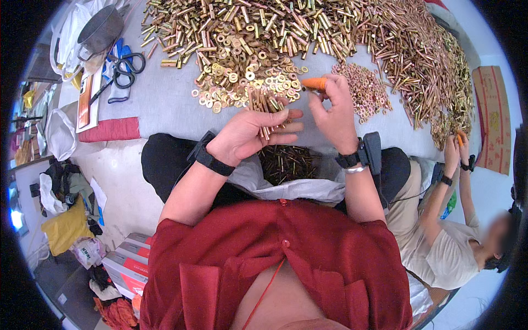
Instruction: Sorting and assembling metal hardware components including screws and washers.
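My left hand (254, 127) clasps a loose bundle of thin brass-coloured metal tubes (264, 105) under its thumb, fingertips pointing right. Just right of it, my right hand (336, 113) is closed in a pinch, with an orange finger cot (314, 83) on one finger. Something small and dark shows at the cot's tip, too small to name. Gold washers (228, 77) lie in a heap right behind my left hand. Beyond my right hand spreads a patch of small pinkish nuts (363, 88). Below both hands, a white sack (269, 191) in my lap holds many dark metal pieces (286, 163).
A large heap of metal tubes (330, 25) covers the table's far side. Black-handled scissors (129, 69) and a dark metal pan (100, 30) lie at the left. At the right, a co-worker (445, 247) handles pieces near a cardboard sheet (491, 118). Boxes (129, 261) stand at lower left.
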The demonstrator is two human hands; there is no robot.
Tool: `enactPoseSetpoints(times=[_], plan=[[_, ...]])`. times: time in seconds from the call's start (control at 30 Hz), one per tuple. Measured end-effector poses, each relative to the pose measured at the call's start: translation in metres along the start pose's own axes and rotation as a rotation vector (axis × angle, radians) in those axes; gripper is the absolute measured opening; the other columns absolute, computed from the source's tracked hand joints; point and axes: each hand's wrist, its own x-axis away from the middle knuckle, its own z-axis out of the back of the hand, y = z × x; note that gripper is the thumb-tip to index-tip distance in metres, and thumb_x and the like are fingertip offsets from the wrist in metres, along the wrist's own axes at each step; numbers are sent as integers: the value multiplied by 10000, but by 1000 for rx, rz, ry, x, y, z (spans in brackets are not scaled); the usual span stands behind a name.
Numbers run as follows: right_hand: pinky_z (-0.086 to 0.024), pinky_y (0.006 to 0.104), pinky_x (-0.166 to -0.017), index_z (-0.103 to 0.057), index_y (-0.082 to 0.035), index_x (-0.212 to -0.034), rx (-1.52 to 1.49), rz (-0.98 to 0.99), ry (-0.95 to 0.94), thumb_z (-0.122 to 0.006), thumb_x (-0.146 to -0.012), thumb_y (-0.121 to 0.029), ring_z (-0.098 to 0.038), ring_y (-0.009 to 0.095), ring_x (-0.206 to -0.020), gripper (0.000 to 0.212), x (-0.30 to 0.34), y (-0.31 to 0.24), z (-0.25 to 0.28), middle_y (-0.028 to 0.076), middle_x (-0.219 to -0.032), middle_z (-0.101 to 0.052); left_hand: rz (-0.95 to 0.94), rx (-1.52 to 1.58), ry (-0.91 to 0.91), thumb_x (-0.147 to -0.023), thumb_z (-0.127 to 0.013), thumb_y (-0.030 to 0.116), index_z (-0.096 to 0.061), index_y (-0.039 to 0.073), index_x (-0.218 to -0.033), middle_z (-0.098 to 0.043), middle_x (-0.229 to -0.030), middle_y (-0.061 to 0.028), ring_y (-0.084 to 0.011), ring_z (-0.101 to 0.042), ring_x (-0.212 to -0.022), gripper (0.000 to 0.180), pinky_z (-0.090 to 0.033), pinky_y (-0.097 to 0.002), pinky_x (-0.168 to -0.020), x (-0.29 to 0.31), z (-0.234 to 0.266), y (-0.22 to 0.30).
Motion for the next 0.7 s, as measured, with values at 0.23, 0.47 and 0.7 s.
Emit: enactPoseSetpoints(times=[0.23, 0.47, 0.7], plan=[[-482, 378, -786, -663, -39, -1015, 193, 211, -1, -616, -767, 30, -553, 314, -927, 262, 10, -8, 7, 146, -1025, -547, -32, -230, 38, -912, -675, 155, -581, 80, -1164, -690, -960, -90, -165, -699, -724, 279, -469, -209, -466, 0, -1, -2], [-471, 408, -821, -639, -3, -970, 220, 265, -32, -583, -758, 72, -555, 337, -953, 231, 16, -7, 3, 166, -1044, -563, -6, -397, 88, -856, -736, 144, -612, 61, -1067, -694, -846, -73, -135, -681, -614, 258, -385, -185, -371, 1, -8, -3], [-501, 386, -810, -630, 20, -961, 242, 338, -50, -569, -770, 71, -579, 344, -964, 207, 29, -9, 6, 177, -1070, -588, 76, -395, 95, -895, -698, 195, -614, 59, -1065, -690, -849, -78, -136, -670, -590, 233, -386, -188, -374, -2, -1, -3]])
